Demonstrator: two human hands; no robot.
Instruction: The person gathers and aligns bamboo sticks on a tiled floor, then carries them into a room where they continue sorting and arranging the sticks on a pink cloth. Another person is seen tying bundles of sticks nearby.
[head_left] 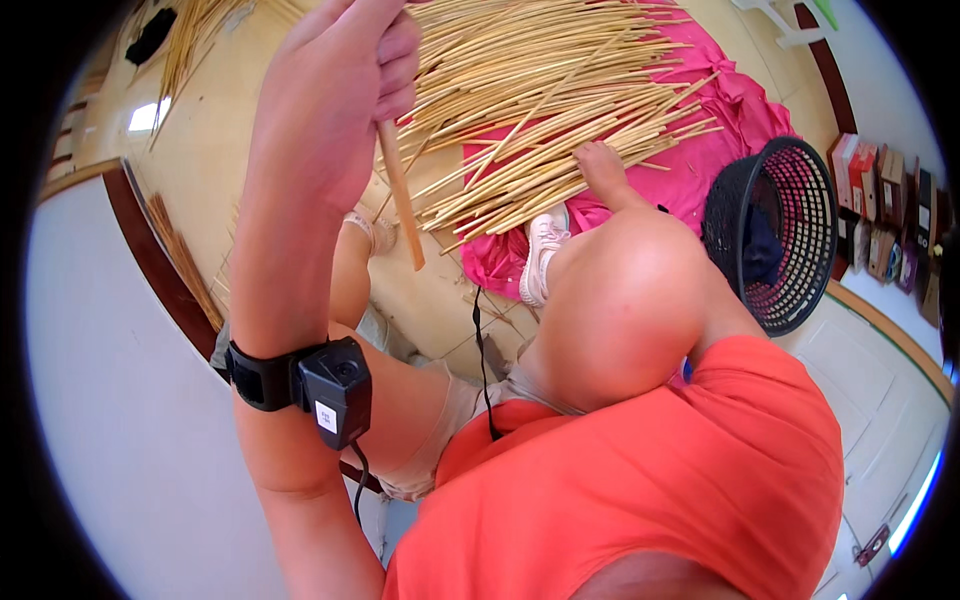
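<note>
My left hand [350,90] is raised at the upper left, its fingers wrapped round a stick [402,205]. This tan, slim stick hangs down from the fist and ends above the floor. Beyond my feet lies a broad heap of long, pale peeled canes [520,75], mostly side by side with some crossing. Past my bent knee, my right hand [602,172] rests on the near right part of the heap. Its fingertips meet the canes, but whether they grip one is too small to make out. A bright pink cloth [735,100] is spread under the canes.
A dark plastic lattice basket [725,215] with dark cloth inside stands at the right. Box files [880,190] line a low shelf behind it. A black cable [479,335] runs between my legs. Brown sticks [180,255] lie along the left wall, and more canes [190,45] at the upper left.
</note>
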